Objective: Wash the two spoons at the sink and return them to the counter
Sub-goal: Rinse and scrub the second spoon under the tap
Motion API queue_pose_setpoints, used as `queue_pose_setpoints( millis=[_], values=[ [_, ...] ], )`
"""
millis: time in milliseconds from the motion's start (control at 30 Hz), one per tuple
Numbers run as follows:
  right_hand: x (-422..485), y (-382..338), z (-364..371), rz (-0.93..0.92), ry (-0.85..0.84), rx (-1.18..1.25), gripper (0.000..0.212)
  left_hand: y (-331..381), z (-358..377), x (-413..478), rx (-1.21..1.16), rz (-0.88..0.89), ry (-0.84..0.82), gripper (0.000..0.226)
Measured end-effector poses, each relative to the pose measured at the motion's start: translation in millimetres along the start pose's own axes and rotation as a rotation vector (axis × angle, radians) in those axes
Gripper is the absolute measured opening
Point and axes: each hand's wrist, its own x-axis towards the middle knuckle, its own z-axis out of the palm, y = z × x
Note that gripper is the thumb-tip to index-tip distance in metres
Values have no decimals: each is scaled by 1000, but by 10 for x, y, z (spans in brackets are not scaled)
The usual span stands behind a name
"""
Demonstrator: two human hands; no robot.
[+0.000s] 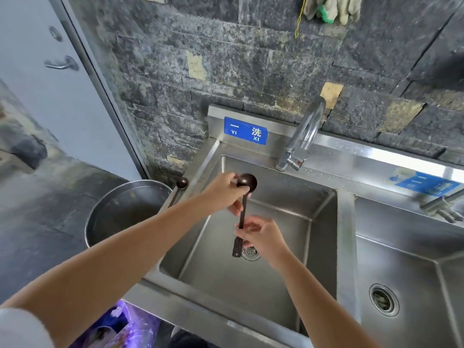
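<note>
Over the left basin (226, 285) of a stainless-steel double sink, a person holds a dark brown, long-handled spoon (242, 212) in both bare hands. The left hand (223, 192) has its grip closed round the neck of the spoon, just beneath the round bowl, which points toward the back wall. The right hand (261, 237) pinches the lower stretch of the handle between thumb and fingers; the flat end of the handle hangs over the round drain strainer (251, 253).

A second dark brown spoon (182, 182) lies on the sink's left rim, which serves as the bench, its bowl toward the wall and its handle running down toward the person, apart from both hands.

A curved chrome tap (303, 136) stands behind the basin's right rear corner. A blue sign with white characters (246, 130) is fixed to the steel splashback. Left of the sink, just beside its rim, sits a large round metal tub (120, 212). The right basin (414, 259) shows its own drain (384, 300). Pale work gloves (331, 8) hang on the dark stone wall above, and a purple plastic bag (120, 325) sits below the sink's front edge.
</note>
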Motion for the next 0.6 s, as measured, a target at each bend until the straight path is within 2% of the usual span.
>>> queue_pose_setpoints(
  millis=[67, 133, 233, 367, 500, 600],
  values=[
    [58, -34, 166, -7, -10, -23, 14, -156, -241, 37, -72, -73, -35, 35],
    [165, -101, 353, 8, -8, -14, 14, -275, -575, 80, -45, -64, -76, 38],
    [379, -238, 628, 60, 6, 65, 15, -408, -1117, 177, -101, -67, 15, 42],
    [709, -390, 964, 145, 29, 149, 13, -623, -1711, 317, -60, -178, 150, 28],
    [1006, -431, 1249, 266, 61, 173, 11, -971, -2003, 445, -45, -323, 163, 15],
    [1158, -387, 1408, 338, 86, 191, 15, -1275, -2064, 552, -18, -407, 126, 19]
  ],
)
